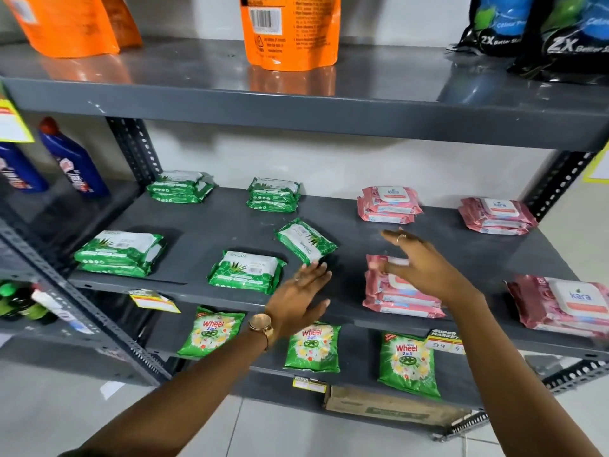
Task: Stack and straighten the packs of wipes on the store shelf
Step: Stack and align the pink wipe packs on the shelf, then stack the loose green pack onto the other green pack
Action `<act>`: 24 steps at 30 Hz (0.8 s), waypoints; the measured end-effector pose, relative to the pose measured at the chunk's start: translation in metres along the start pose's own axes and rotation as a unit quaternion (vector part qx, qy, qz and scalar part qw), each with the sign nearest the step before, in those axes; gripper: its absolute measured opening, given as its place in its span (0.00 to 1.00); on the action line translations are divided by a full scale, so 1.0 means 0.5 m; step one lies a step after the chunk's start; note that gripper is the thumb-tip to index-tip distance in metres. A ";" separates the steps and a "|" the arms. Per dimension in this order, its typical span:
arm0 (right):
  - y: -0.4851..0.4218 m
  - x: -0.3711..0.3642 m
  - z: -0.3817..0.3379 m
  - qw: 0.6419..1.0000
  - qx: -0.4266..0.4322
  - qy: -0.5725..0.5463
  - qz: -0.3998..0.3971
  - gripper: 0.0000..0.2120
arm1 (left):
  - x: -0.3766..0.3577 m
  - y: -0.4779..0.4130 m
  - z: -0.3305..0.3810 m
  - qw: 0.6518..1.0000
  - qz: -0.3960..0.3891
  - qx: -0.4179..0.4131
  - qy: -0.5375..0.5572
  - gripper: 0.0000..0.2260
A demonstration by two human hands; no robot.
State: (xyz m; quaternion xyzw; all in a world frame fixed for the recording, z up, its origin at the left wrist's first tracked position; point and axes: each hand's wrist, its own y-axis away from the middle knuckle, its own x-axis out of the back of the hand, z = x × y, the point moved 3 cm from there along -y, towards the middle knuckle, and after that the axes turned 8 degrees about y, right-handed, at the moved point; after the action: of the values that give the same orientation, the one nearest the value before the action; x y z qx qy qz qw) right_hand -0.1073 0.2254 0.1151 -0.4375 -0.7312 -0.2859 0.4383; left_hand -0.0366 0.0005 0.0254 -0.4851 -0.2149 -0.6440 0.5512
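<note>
Near a tilted green pack [306, 240], both hands hover spread.

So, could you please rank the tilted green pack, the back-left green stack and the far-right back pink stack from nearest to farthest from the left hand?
From the left hand:
1. Tilted green pack, just beyond the fingertips, mid-shelf.
2. Back-left green stack, at the shelf's rear left corner.
3. Far-right back pink stack, across the shelf by the right upright.

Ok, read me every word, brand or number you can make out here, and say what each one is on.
"ORIGAMI": green wipes pack
"kara": pink wipes pack
"Wheel 2 in 1": green detergent pouch
"2X Better": black pouch
"SUPER MARKET", "99": price tag
Orange pouch print, blue bottle label: too blurred.
</note>
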 end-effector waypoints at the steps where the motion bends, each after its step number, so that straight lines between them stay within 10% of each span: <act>1: -0.020 -0.003 -0.023 1.000 0.007 -0.006 0.009 0.43 | 0.031 0.004 -0.008 0.999 0.014 -0.021 -0.031 0.25; 5: -0.126 -0.068 -0.099 0.998 -0.007 0.054 -0.017 0.36 | 0.157 0.037 -0.098 0.993 0.074 -0.022 -0.084 0.22; 10: -0.232 -0.183 -0.161 0.990 -0.034 0.108 -0.086 0.30 | 0.242 0.132 -0.312 0.969 0.141 0.198 -0.032 0.18; 24: -0.298 -0.199 -0.229 0.999 -0.024 0.014 -0.018 0.31 | 0.206 0.174 -0.429 0.963 -0.021 0.239 -0.121 0.29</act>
State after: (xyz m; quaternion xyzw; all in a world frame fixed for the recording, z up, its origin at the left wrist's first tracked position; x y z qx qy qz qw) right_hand -0.1719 0.0272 0.0731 -0.4303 -0.7262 -0.3172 0.4323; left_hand -0.0320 -0.2515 -0.0020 -0.4086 -0.4377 -0.5222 0.6073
